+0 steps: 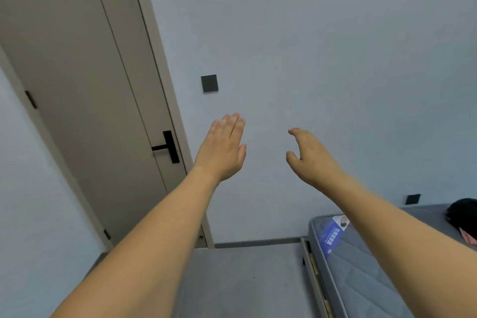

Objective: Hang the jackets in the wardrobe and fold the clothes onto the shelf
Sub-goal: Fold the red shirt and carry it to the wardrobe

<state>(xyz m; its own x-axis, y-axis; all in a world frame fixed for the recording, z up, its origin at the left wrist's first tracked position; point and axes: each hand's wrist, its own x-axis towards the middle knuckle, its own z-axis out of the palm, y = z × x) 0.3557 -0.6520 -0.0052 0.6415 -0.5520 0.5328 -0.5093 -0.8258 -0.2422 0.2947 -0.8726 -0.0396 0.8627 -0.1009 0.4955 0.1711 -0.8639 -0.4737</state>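
Both my arms are stretched out in front of me toward a plain grey wall. My left hand is flat with straight fingers and holds nothing. My right hand is relaxed, its fingers loosely curved and its thumb apart, and it is empty too. A dark garment lies on the grey mattress at the far right edge, mostly cut off by the frame. No wardrobe, hanger or shelf is in view.
A closed beige door with a black handle stands to the left. A black wall switch sits above my hands, and a black socket is low by the bed. Grey floor lies between door and bed.
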